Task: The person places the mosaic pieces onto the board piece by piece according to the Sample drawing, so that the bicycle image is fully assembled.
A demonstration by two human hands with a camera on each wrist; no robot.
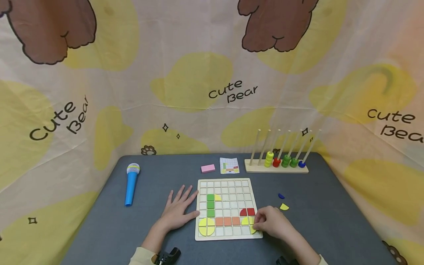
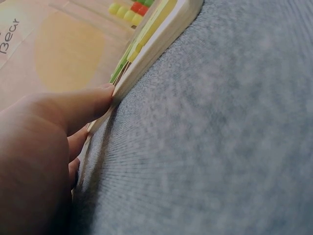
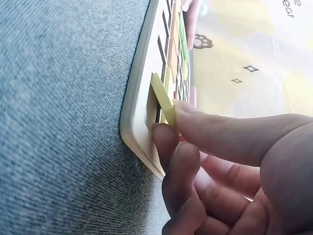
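A pale wooden grid board (image 1: pixel 228 239) lies on the table, with coloured tiles set in some cells. My right hand (image 1: pixel 272 222) pinches a yellow tile (image 3: pixel 164 100) between thumb and fingertips at the board's lower right corner. In the right wrist view that tile stands tilted, one end up from the grid. My left hand (image 1: pixel 179 212) rests with spread fingers against the board's left edge, thumb at the rim. Three green squares (image 1: pixel 210 204) form a column. Three orange squares (image 1: pixel 227 221) run in a row between yellow rounded tiles (image 1: pixel 207 226) and the right hand. Red tiles (image 1: pixel 247 212) sit above that hand.
A blue piece (image 1: pixel 281 196) and a yellow quarter-round piece (image 1: pixel 284 207) lie right of the board. Behind it are a pink block (image 1: pixel 208 168), a pattern card (image 1: pixel 229 166) and a peg stand with beads (image 1: pixel 276 169). A toy microphone (image 1: pixel 131 186) lies at left.
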